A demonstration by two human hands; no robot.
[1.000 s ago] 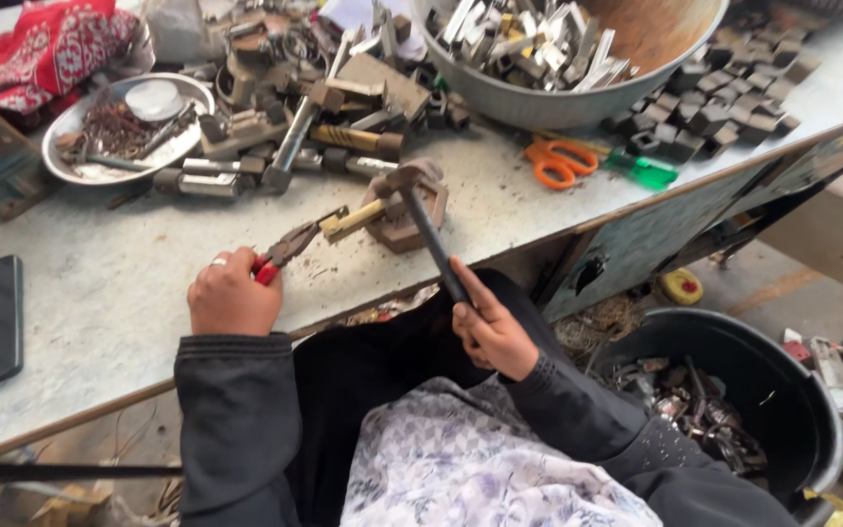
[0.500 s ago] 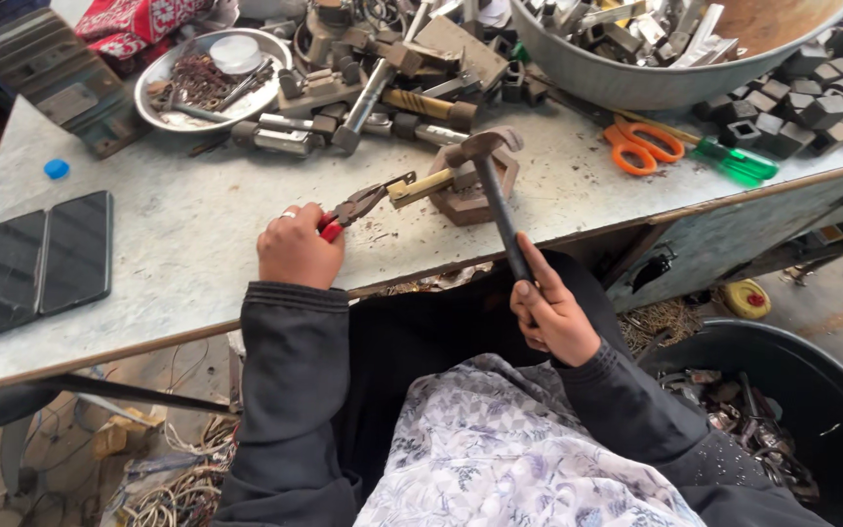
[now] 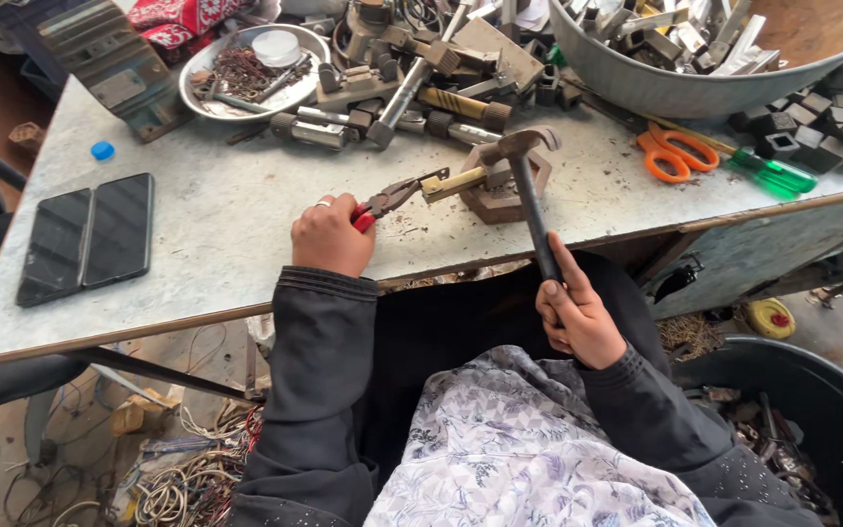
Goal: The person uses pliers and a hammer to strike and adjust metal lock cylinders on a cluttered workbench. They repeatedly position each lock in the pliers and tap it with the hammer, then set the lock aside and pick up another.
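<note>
The step in hand looked like hammering: a small brass-coloured piece (image 3: 453, 183) was pinned on a block (image 3: 496, 198) near the middle of the table (image 3: 226, 244), with the hammer (image 3: 531, 185) over it. Its head sat right at the far end of the piece, above the block; whether it touched the metal could not be told.

The left hand (image 3: 329, 234) was clenched round the red grips of the pliers (image 3: 390, 197), knuckles up and a ring on one finger. The pliers' nose pinched the near left end of the piece and kept it lying across the block.

The right hand (image 3: 574, 314) was wrapped tight round the lower end of the hammer's dark handle, off the near edge of the table and above the person's lap.

The next move probably called for a short, square blow on the piece, with the pliers gripped firmly so that it would not skid off the block.

Far behind the block lay a heap of metal parts (image 3: 412, 78) and a big basin (image 3: 675, 68) of scrap. Orange scissors (image 3: 675, 151) lay to the right, and two dark phones (image 3: 90, 234) to the left.
</note>
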